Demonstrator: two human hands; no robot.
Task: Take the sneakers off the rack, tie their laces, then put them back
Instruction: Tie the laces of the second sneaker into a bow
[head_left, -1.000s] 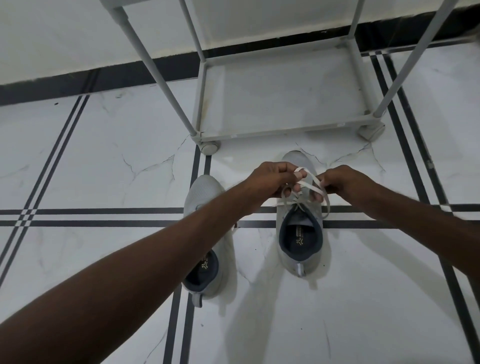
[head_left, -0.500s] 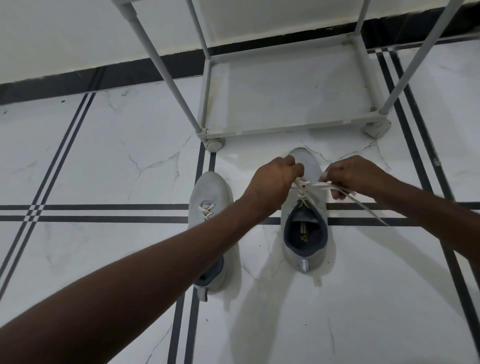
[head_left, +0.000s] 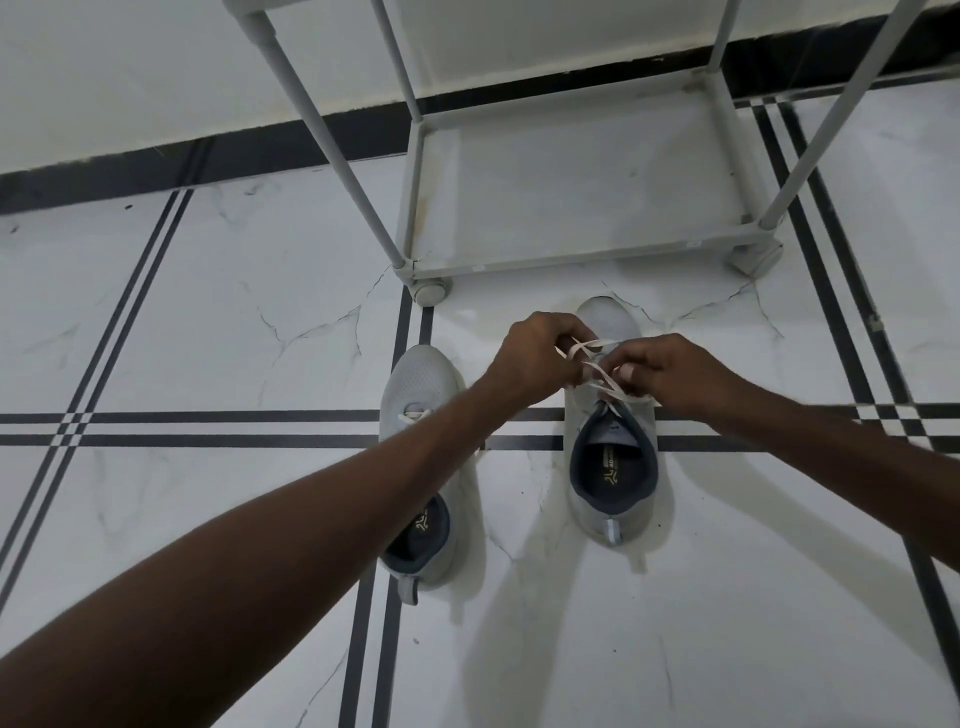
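Observation:
Two light grey sneakers with dark blue lining stand side by side on the floor, toes toward the rack. Over the right sneaker (head_left: 613, 467) both hands work its white laces (head_left: 597, 371). My left hand (head_left: 535, 358) pinches one lace strand above the toe end. My right hand (head_left: 660, 371) pinches the other strand, and the strands cross between the hands. The left sneaker (head_left: 421, 395) lies partly under my left forearm, a bit of its lace showing. The grey shoe rack (head_left: 582, 260) stands just beyond the shoes, its bottom shelf bare.
The floor is white marble tile (head_left: 208, 312) with black double stripes. The rack's slanting poles (head_left: 332, 140) rise toward me on both sides, above the shoes. A black skirting band (head_left: 156, 166) runs along the wall behind.
Both hands have come closer together over the right sneaker. The long lace end that trailed out to the right is now gathered in, crossing between the hands.

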